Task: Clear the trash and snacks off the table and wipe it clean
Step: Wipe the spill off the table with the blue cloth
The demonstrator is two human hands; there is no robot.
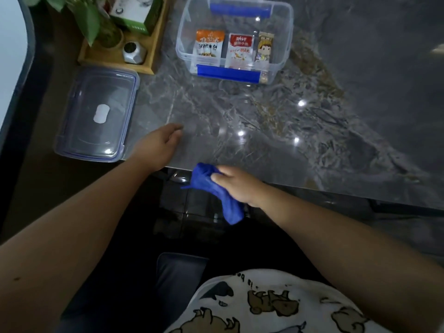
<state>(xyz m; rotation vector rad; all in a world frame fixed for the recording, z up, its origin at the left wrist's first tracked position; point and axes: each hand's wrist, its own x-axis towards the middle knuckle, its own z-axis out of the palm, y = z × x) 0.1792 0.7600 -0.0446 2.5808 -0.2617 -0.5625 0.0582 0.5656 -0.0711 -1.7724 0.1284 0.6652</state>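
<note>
**Snacks boxed, wiping about to begin**

Nearest the body, the right hand (pixel 236 185) is closed around a bunched blue cloth (pixel 211 188), held at the near edge of the table (pixel 276 121) with its loose end hanging below the edge. The left hand (pixel 159 146) rests on the tabletop, empty, fingers loosely curled and slightly parted. Just to its left lies a clear lid (pixel 97 114), flat on the table. Farther back, the open clear box (pixel 234 38) holds three snack packets (pixel 234 50) standing side by side. A wooden tray (pixel 120 48) with a plant sits at the back left. No trash shows on the visible tabletop, so clearing looks done; wiping, and probably closing the box, seem to remain.
</note>
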